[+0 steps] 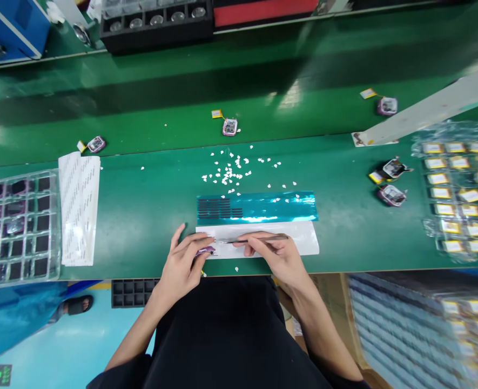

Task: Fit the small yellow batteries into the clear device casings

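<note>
My left hand [182,266] is closed on a small purple watch-like casing [206,250], gripping it by the edges over the white sheet [309,239]. Much of the casing is hidden by the fingers. In my right hand [279,256] is a pair of slim tweezers [235,241], held like a pen, with the tips pointing left toward the casing. Whether the tips hold anything is too small to tell. Just beyond the sheet lies a shiny teal film strip [271,208] with rows of thin black strips [214,208]. Small white pieces [228,175] are scattered behind it.
Opened watch-like units with yellow-edged batteries lie around, one behind the white pieces [229,127], others at right [391,195]. Left stand paper strips [79,216] and a clear compartment tray [54,227]. A battery tray [437,208] lies at right, near a slanted white post [429,105].
</note>
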`<state>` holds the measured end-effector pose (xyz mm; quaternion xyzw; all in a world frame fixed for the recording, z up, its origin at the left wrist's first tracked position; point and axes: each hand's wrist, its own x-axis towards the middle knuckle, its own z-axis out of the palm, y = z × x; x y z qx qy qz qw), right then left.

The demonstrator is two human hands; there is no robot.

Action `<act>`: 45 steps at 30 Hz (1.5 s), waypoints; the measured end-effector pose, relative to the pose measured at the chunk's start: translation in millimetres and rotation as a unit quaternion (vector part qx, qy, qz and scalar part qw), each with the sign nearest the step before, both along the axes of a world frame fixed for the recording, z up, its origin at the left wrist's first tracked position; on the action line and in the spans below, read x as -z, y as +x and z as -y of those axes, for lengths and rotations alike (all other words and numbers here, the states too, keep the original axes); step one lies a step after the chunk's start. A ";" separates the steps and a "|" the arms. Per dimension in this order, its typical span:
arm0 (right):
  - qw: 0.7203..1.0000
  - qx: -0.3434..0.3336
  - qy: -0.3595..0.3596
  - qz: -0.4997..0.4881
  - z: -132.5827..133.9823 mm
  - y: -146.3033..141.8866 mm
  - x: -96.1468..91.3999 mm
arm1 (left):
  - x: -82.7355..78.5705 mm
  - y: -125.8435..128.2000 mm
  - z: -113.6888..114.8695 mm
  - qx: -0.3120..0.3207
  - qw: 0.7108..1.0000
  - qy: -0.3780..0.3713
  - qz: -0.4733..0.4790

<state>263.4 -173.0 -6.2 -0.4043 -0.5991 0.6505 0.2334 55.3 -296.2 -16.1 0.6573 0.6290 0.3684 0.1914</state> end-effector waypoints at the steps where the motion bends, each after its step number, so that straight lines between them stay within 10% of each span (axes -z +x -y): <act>1: 1.000 0.020 -0.009 -0.011 0.1 0.4 -1.0 | -2.2 0.3 -0.6 -0.006 1.000 0.006 0.024; 6: 0.992 0.106 0.003 -0.071 6.4 -5.4 -12.6 | -19.2 4.8 -12.0 -0.096 0.957 -0.096 0.256; 12: 0.992 0.082 0.050 -0.077 15.1 -17.0 -30.6 | -39.6 11.4 -28.9 -0.002 0.879 -0.189 0.438; 30: 0.992 0.072 0.086 -0.058 19.3 -19.3 -30.1 | -47.5 18.8 -23.1 -0.016 0.898 -0.193 0.395; 45: 0.956 0.136 0.259 -0.027 14.2 2.5 -21.1 | -46.5 18.4 -24.1 -0.016 0.894 -0.196 0.404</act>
